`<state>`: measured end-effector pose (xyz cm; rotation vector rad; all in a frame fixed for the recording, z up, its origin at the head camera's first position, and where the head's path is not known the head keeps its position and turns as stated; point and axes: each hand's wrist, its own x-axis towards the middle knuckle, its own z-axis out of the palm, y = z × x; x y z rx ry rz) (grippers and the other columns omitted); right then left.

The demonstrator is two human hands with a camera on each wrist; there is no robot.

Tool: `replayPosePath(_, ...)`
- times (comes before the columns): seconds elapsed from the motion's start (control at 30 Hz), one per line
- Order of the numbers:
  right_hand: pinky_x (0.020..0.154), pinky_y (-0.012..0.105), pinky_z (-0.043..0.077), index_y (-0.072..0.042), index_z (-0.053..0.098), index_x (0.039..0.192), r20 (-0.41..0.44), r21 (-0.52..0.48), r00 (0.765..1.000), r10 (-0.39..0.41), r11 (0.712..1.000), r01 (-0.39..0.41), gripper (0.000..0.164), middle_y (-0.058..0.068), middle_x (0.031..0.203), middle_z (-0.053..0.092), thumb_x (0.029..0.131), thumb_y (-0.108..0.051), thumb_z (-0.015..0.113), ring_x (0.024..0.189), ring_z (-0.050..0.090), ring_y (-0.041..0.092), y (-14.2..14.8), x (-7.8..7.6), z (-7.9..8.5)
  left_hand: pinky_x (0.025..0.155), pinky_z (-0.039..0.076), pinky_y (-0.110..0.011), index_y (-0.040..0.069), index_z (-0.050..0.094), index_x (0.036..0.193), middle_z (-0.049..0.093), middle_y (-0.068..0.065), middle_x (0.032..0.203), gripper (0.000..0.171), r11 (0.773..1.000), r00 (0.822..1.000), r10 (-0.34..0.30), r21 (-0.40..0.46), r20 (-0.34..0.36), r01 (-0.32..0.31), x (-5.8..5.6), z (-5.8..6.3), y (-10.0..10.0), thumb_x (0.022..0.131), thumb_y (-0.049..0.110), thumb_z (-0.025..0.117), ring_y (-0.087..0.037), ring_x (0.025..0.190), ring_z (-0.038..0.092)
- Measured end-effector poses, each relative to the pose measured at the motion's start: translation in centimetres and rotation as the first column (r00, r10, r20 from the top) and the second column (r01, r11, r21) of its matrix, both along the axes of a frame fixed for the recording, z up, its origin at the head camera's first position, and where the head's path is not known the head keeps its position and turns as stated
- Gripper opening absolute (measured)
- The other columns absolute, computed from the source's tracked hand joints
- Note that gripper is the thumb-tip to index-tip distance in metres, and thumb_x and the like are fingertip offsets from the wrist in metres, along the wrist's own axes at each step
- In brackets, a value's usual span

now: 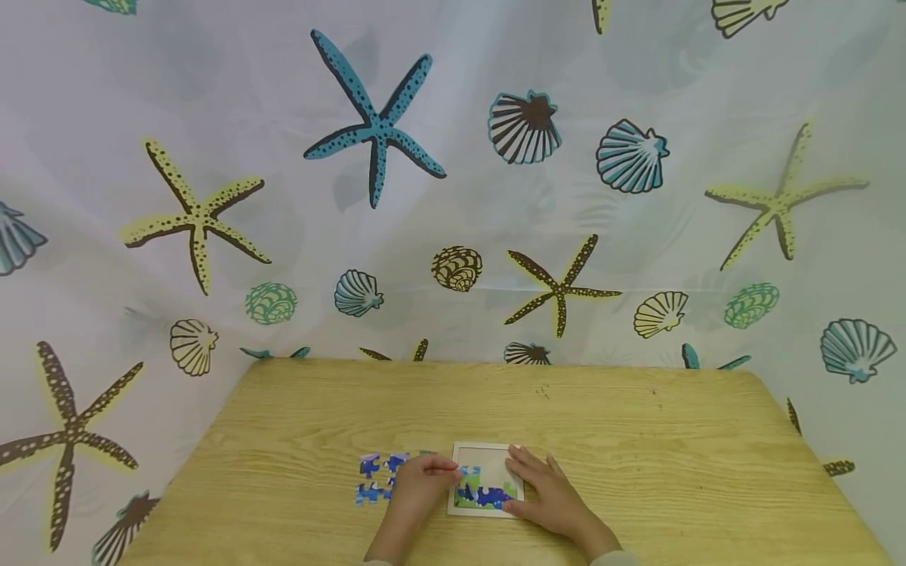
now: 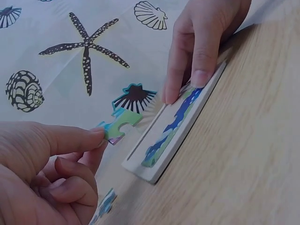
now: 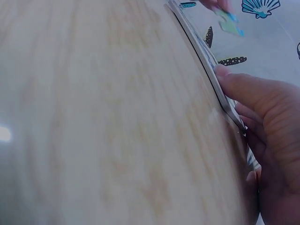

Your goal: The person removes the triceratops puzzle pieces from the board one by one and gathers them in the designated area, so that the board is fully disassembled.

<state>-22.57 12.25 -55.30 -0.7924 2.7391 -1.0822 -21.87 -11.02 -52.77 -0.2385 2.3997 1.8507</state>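
Note:
My left hand point(image 1: 421, 483) pinches a green and light-blue jigsaw piece point(image 2: 124, 123) between thumb and fingertips, just over the left side of a white-rimmed puzzle tray point(image 1: 488, 446). The tray lies on the table, with joined blue, purple and green pieces point(image 1: 488, 496) along its near side and a bare pale base behind them. Spread across the tray's right side, my right hand point(image 1: 555, 495) rests its thumb point(image 3: 243, 89) at the near rim and its other fingers farther back.
Left of the tray lie several loose blue and purple jigsaw pieces point(image 1: 370, 465), partly hidden behind my left hand. The wooden table point(image 1: 637, 424) reaches back to a hanging cloth point(image 1: 453, 189) printed with starfish and shells, which also encloses both sides.

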Motion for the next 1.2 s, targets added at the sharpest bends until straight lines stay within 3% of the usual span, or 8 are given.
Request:
replayPosePath(0.2, 0.109, 0.060, 0.005, -0.001, 0.047, 0.136, -0.014, 0.007, 1.000, 0.003, 1.000, -0.003, 0.068, 0.012, 0.149, 0.034, 0.086, -0.042, 0.065, 0.138, 0.026, 0.034, 0.1, 0.0, -0.1, 0.067, 0.049, -0.028, 0.001, 0.069, 0.087, 0.068, -0.002, 0.081, 0.017, 0.994, 0.996, 0.083, -0.067, -0.015, -0.084, 1.0, -0.1, -2.4, 0.074, 0.008, 0.077, -0.013, 0.072, 0.061)
replayPosePath(0.53, 0.109, 0.061, 0.004, 0.000, 0.047, 0.136, -0.009, -0.004, 1.000, 0.005, 1.000, -0.005, 0.069, 0.012, 0.150, 0.033, 0.086, -0.042, 0.065, 0.138, 0.026, 0.034, 0.2, -0.2, -0.2, 0.067, 0.048, -0.031, 0.002, 0.070, 0.085, 0.068, -0.001, 0.076, 0.015, 0.967, 0.993, 0.097, -0.230, -0.069, -0.111, 1.8, 0.0, -4.0, 0.074, 0.010, 0.076, -0.012, 0.068, 0.062)
replayPosePath(0.8, 0.109, 0.061, 0.004, 0.000, 0.047, 0.136, -0.007, -0.015, 1.000, -0.003, 1.000, 0.003, 0.068, 0.012, 0.149, 0.034, 0.085, -0.041, 0.066, 0.138, 0.027, 0.034, 0.2, -0.1, -0.2, 0.061, 0.049, -0.028, 0.001, 0.067, 0.083, 0.064, -0.001, 0.073, 0.010, 0.934, 0.986, 0.042, -0.343, -0.160, -0.096, 1.7, -0.3, -4.1, 0.075, 0.004, 0.073, -0.012, 0.065, 0.059)
replayPosePath(1.2, 0.109, 0.061, 0.004, -0.001, 0.047, 0.136, -0.003, -0.005, 1.000, 0.004, 1.000, -0.004, 0.067, 0.013, 0.149, 0.034, 0.086, -0.041, 0.065, 0.138, 0.027, 0.034, 0.0, 0.0, -0.1, 0.059, 0.047, -0.029, 0.002, 0.065, 0.078, 0.063, -0.001, 0.069, 0.011, 0.896, 0.970, 0.077, -0.410, -0.229, -0.168, 1.4, -0.4, -3.7, 0.072, 0.000, 0.075, -0.012, 0.063, 0.057)
